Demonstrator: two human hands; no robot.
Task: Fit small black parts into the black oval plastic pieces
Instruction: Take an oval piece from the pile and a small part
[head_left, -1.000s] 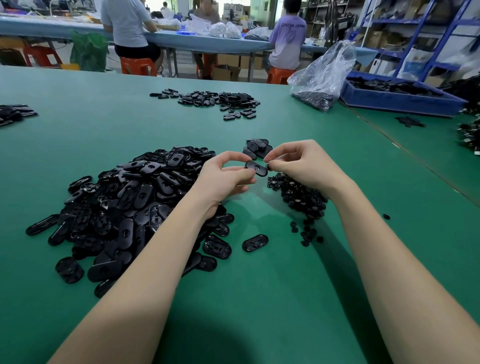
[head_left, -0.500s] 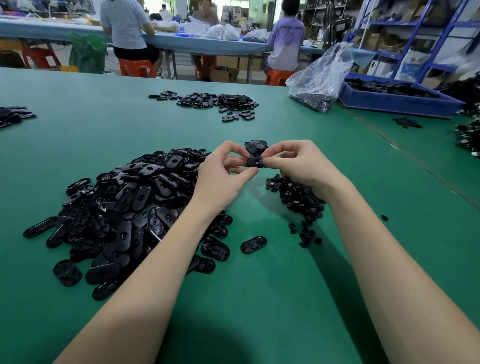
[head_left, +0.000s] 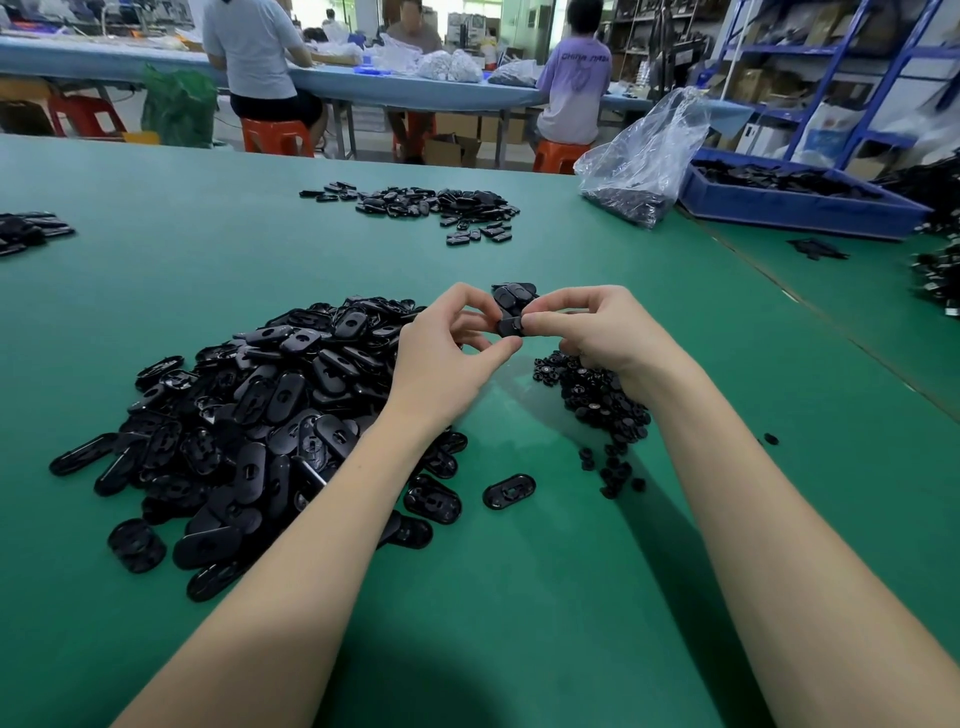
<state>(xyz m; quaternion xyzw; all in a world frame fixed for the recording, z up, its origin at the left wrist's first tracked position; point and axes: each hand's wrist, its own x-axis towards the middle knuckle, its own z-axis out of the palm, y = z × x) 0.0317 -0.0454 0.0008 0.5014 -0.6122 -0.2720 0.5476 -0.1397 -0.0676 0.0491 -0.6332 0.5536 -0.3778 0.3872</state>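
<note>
glossy black plastic ovals (head_left: 249, 415), matt green tabletop (head_left: 519, 597)

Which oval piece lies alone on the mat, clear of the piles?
The oval piece right of the big pile, hollow side up; green mat shows all round it.

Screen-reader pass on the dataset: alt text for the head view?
Both hands, left and right, pinch one black oval piece above a green table. A large pile of oval pieces lies left, small black parts right.
</note>
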